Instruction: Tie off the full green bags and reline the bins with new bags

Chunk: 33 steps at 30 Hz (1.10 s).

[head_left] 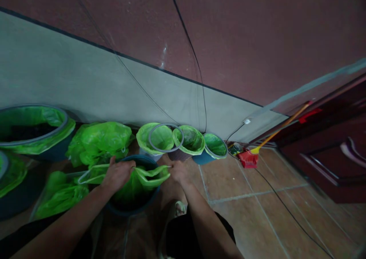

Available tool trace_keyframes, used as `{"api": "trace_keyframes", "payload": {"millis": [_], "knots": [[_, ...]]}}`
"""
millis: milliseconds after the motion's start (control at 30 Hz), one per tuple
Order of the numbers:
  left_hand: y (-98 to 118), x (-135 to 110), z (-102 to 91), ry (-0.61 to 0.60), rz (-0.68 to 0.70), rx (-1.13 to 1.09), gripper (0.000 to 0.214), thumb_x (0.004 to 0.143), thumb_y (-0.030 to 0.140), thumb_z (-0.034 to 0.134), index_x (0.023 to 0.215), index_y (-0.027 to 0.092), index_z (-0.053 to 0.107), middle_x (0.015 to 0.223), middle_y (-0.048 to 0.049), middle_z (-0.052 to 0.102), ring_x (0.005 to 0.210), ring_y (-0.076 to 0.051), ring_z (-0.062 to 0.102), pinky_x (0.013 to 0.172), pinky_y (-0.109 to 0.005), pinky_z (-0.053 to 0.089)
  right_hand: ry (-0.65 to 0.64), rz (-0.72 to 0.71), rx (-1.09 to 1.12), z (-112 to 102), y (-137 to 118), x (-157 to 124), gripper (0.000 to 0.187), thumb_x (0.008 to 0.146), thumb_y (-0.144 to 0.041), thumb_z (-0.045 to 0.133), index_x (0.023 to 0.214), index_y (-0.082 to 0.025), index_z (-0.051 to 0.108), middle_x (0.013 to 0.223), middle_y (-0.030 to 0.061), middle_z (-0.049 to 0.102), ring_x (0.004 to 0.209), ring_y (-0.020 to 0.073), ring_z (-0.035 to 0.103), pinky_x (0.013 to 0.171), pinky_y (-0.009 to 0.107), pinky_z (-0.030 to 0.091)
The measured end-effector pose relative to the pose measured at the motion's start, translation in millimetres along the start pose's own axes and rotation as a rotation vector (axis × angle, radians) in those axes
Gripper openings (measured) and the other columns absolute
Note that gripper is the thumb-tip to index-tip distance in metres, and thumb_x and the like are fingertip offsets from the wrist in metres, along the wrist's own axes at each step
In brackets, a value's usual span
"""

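Note:
A green plastic bag [151, 177] is stretched between my two hands over a dark blue bin [137, 211], its lower part hanging down inside. My left hand [118, 175] is closed on the bag's left edge. On the opposite edge, my right hand [178, 172] pinches the plastic near the bin's right rim. Further green plastic trails to the left of my left hand. The bottom of the bin is dark, so I cannot make out what lies there.
Along the wall stand several lined bins, one with a loose grey ring [151, 137] on top. A bulging green bag [100, 140] and a large lined bin [54, 150] are to the left. A red dustpan [248, 159] and a black cable [281, 201] lie right.

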<state>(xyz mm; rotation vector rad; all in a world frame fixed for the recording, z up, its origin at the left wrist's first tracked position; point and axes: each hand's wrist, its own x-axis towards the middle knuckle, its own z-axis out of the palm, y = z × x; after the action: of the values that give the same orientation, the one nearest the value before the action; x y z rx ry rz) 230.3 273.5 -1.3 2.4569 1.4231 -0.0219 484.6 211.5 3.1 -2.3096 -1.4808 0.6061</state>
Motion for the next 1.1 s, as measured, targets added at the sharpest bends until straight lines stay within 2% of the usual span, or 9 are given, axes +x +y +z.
{"api": "trace_keyframes", "payload": {"millis": [67, 233, 433, 533, 667, 733, 833, 1000, 1100], "knots": [[2.0, 0.5, 1.2, 0.014, 0.004, -0.016, 0.030, 0.096, 0.023, 0.041, 0.090, 0.023, 0.071, 0.090, -0.0061, 0.078, 0.095, -0.030, 0.071, 0.116, -0.059, 0.021, -0.017, -0.067, 0.143, -11.1, -13.2, -0.2, 0.016, 0.079, -0.014, 0.063, 0.082, -0.020, 0.078, 0.082, 0.0035, 0.077, 0.082, 0.0191, 0.071, 0.078, 0.026, 0.052], [9.5, 0.9, 3.7, 0.048, 0.036, -0.063, 0.034, 0.096, 0.024, 0.039, 0.093, 0.021, 0.073, 0.091, -0.0095, 0.078, 0.095, -0.031, 0.071, 0.113, -0.063, 0.022, -0.067, -0.337, 0.874, -24.6, -66.8, -18.2, 0.009, 0.077, -0.025, 0.070, 0.084, -0.021, 0.074, 0.080, 0.0000, 0.076, 0.073, 0.0165, 0.069, 0.073, 0.027, 0.054], [16.6, -1.7, 6.9, 0.060, 0.070, -0.134, 0.029, 0.091, 0.016, 0.043, 0.088, 0.017, 0.072, 0.086, -0.0117, 0.076, 0.092, -0.031, 0.070, 0.112, -0.065, 0.021, -0.189, -0.504, 1.188, -15.3, -117.1, -31.1, 0.018, 0.081, -0.032, 0.073, 0.096, -0.023, 0.074, 0.085, 0.0005, 0.077, 0.082, 0.0170, 0.071, 0.083, 0.031, 0.053], [16.1, -3.1, 11.0, 0.090, 0.074, -0.197, 0.025, 0.089, 0.016, 0.046, 0.080, 0.017, 0.070, 0.082, -0.0098, 0.074, 0.090, -0.030, 0.069, 0.111, -0.063, 0.023, -0.222, -0.497, 1.270, -13.8, -120.0, -26.8, 0.031, 0.078, -0.033, 0.077, 0.108, -0.025, 0.072, 0.095, 0.0012, 0.077, 0.090, 0.0171, 0.069, 0.087, 0.031, 0.052], [17.3, -3.7, 16.5, 0.145, 0.170, -0.223, 0.021, 0.085, 0.013, 0.050, 0.078, 0.017, 0.069, 0.117, -0.0120, 0.071, 0.113, -0.033, 0.062, 0.109, -0.059, 0.030, -0.318, -0.421, 1.390, -12.8, -122.1, -24.9, 0.036, 0.077, -0.034, 0.078, 0.111, -0.025, 0.070, 0.096, 0.0021, 0.075, 0.090, 0.0178, 0.067, 0.087, 0.033, 0.052], [20.2, -3.9, 18.7, 0.109, 0.234, -0.210, 0.019, 0.083, 0.013, 0.052, 0.079, 0.018, 0.069, 0.125, -0.0117, 0.068, 0.120, -0.033, 0.058, 0.107, -0.055, 0.034, -0.328, -0.330, 1.512, -9.1, -125.6, -23.8, 0.033, 0.076, -0.033, 0.078, 0.106, -0.025, 0.069, 0.090, 0.0013, 0.072, 0.088, 0.0179, 0.066, 0.086, 0.035, 0.053], [25.5, -5.4, 20.6, 0.022, 0.286, -0.217, 0.020, 0.086, 0.014, 0.050, 0.086, 0.017, 0.071, 0.115, -0.0121, 0.071, 0.114, -0.032, 0.061, 0.104, -0.053, 0.038, -0.252, -0.154, 1.667, -1.1, -129.4, -16.9, 0.028, 0.073, -0.030, 0.076, 0.099, -0.025, 0.066, 0.078, -0.0022, 0.065, 0.076, 0.0148, 0.062, 0.081, 0.035, 0.054], [30.1, -9.6, 19.1, -0.007, 0.214, -0.158, 0.030, 0.095, 0.017, 0.040, 0.092, 0.013, 0.070, 0.101, -0.0141, 0.074, 0.102, -0.031, 0.068, 0.102, -0.057, 0.041, -0.209, -0.052, 1.368, 9.7, -121.5, -4.9, 0.029, 0.069, -0.032, 0.077, 0.095, -0.022, 0.067, 0.073, -0.0036, 0.062, 0.054, 0.0084, 0.043, 0.050, 0.022, 0.037], [31.4, -10.6, 15.2, 0.013, 0.155, -0.139, 0.026, 0.093, 0.018, 0.045, 0.094, 0.015, 0.071, 0.105, -0.0143, 0.074, 0.106, -0.032, 0.068, 0.104, -0.058, 0.040, -0.255, -0.135, 1.045, 19.1, -109.4, -3.6, 0.028, 0.069, -0.033, 0.075, 0.094, -0.021, 0.071, 0.072, -0.0040, 0.062, 0.056, 0.0095, 0.047, 0.054, 0.023, 0.040]]}}
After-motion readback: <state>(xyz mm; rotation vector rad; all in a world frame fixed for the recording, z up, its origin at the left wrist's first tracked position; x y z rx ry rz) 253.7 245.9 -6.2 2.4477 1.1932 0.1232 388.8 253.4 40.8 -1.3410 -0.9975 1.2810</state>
